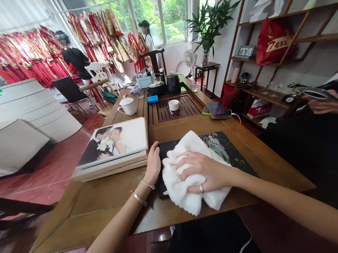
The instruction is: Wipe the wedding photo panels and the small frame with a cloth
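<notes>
A dark photo panel [228, 148] with a printed figure in a grey suit lies flat on the wooden table. Bunched over its left and middle part is a white towel [185, 141], which hides much of the picture. My right hand [205, 169], wearing a ring, presses down on the towel with its fingers curled into the cloth. At the panel's left edge rests my left hand [153, 162], fingers stretched forward, with bracelets on the wrist. Just left of it sits a stack of framed photos [113, 142], the top one showing a couple.
A white lidded cup [127, 106], a slatted tea tray [161, 113] with a small white cup [174, 104], and a phone on a cable [218, 110] stand farther back. To the right, a person's hand [325, 104] holds a phone. Shelves line the right wall.
</notes>
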Tool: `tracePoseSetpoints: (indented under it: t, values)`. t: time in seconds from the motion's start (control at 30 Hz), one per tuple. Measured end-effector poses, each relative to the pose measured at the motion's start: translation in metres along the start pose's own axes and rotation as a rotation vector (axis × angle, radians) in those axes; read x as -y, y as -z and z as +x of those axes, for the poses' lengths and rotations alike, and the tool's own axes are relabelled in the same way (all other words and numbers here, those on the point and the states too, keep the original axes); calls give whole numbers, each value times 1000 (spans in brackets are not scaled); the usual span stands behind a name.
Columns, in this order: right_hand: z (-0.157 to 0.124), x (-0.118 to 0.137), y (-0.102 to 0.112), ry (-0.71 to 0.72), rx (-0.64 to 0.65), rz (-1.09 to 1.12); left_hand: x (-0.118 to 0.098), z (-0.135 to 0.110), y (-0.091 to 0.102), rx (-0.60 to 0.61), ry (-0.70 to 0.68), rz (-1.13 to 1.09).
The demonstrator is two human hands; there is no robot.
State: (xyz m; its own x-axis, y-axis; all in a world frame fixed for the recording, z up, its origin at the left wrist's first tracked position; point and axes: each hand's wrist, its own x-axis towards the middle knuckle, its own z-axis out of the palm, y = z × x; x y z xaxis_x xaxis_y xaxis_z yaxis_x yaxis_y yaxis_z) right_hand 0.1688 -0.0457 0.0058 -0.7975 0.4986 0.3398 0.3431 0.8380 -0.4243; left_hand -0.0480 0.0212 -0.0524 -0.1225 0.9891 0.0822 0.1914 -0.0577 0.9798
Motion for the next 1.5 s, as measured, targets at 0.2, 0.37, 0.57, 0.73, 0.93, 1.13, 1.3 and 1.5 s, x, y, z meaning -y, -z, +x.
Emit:
tracePoseSetpoints:
  t: [0.2,0.37,0.57,0.73,0.93,1.13,1.3,1.5]
  values:
    - [-6,-56,13,-286,-238,-177,-1,-11,-5,123,-293,328]
    - [-5,-73,15,-426,-330,-290,-2,-15,-7,163,-414,501]
    - [0,-18,6,-144,-108,-171,-10,-10,2,189,-392,555]
    - [-12,5,6,-17,-8,-57,-14,-8,7,210,-448,579]
    - [-31,-41,15,-301,-251,-263,-14,-12,6,195,-557,753]
    - [-11,-66,16,-585,-298,-441,-5,-16,-2,152,-561,802]
    - [25,-63,10,-611,-205,-461,-2,-15,-3,153,-545,772]
    - [23,-40,10,-434,-35,-439,-6,-13,2,209,-563,770]
